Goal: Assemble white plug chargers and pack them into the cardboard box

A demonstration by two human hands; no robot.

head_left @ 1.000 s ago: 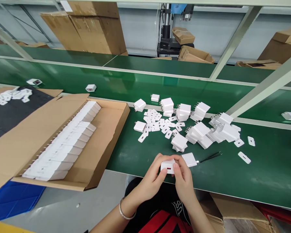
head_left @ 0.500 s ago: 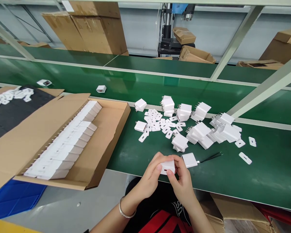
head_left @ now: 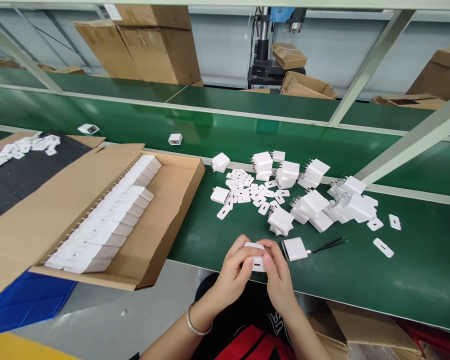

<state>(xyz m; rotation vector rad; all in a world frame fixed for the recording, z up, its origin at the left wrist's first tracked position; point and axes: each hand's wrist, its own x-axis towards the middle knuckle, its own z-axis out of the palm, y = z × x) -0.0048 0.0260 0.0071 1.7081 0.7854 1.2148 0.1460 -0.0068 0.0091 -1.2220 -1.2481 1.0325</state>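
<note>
At the near edge of the green worktop, both hands hold one white charger [head_left: 259,266] with a small dark slot in the end facing me. My left hand [head_left: 232,270] grips its left side, with fingers laid across the top. My right hand [head_left: 280,270] closes on the right side, thumb beside the slot end. Just right of it lies another white charger [head_left: 294,249] with a small plug and dark leads [head_left: 328,245] at its end. Beyond the hands are loose white slotted cover plates [head_left: 243,186] and stacked plug chargers [head_left: 313,205].
On the left, an open cardboard box [head_left: 172,235] holds rows of white chargers [head_left: 108,220]. More white plates [head_left: 26,145] lie on a black surface [head_left: 18,180] behind its flap. White housings [head_left: 175,139] sit on the green strip [head_left: 135,125] at the back. A slanted frame post [head_left: 408,140] stands right.
The charger has turned slightly in my hands, and my right thumb has moved from its slot face to the side. White housings on the back strip have shifted right.
</note>
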